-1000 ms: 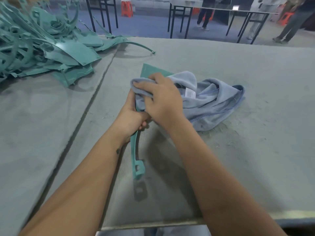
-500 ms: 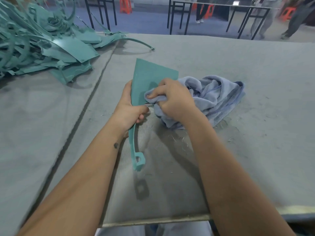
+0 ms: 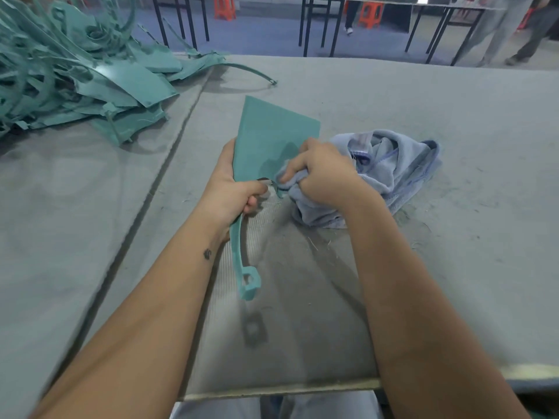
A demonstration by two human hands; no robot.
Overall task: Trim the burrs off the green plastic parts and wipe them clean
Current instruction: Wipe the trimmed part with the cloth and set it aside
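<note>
Over the last second your right hand (image 3: 320,173) drew the blue cloth (image 3: 390,173) down off the wide blade of the green plastic part (image 3: 272,137), which had been covered and now showed bare. The grey table (image 3: 453,116) carried a large heap of other green parts (image 3: 75,77) at far left. The part in hand stood tilted above the table, its narrow handle pointing toward you. Your left hand (image 3: 233,192) was curled round it where blade met handle. Your right hand was bunched round the cloth, pressing it at the blade's lower edge. That suggested one wiping stroke was nearly finished.
</note>
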